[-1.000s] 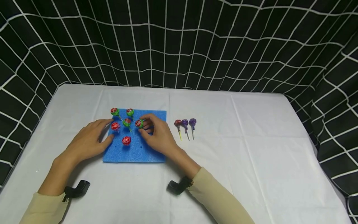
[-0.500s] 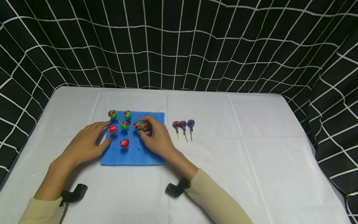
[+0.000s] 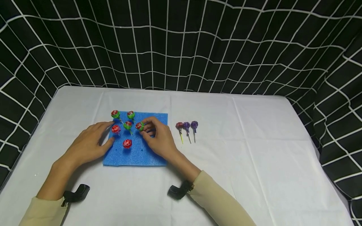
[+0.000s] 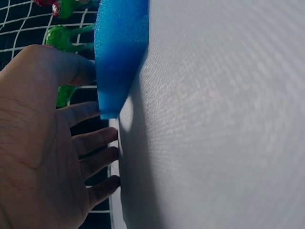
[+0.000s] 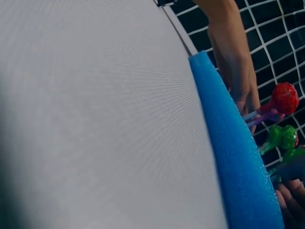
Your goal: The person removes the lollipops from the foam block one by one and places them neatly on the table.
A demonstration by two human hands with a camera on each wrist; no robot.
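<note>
Head view: the right hand (image 3: pixel 159 138) pinches a red lollipop (image 3: pixel 139 126) near the blue foam's (image 3: pixel 141 153) far right corner, stick pointing down. The left hand (image 3: pixel 90 144) rests flat, fingers loose, on the foam's left edge.

We log three loose lollipops lying flat just beyond the thumb-away side of the right hand (image 3: pixel 158 138), near it but not touching. The closest is the red-headed lollipop (image 3: pixel 179 125) with a yellowish stick, then the middle purple lollipop (image 3: pixel 186 125), then the outer purple lollipop (image 3: pixel 194 124). Their heads point away from the wrist and sit almost side by side. All three lie on the white tablecloth (image 3: pixel 254 150), creased in squares, which spreads under and past the hand. Behind the fingertips hangs the black grid backdrop (image 3: pixel 198 47), wrapping both sides.
</note>
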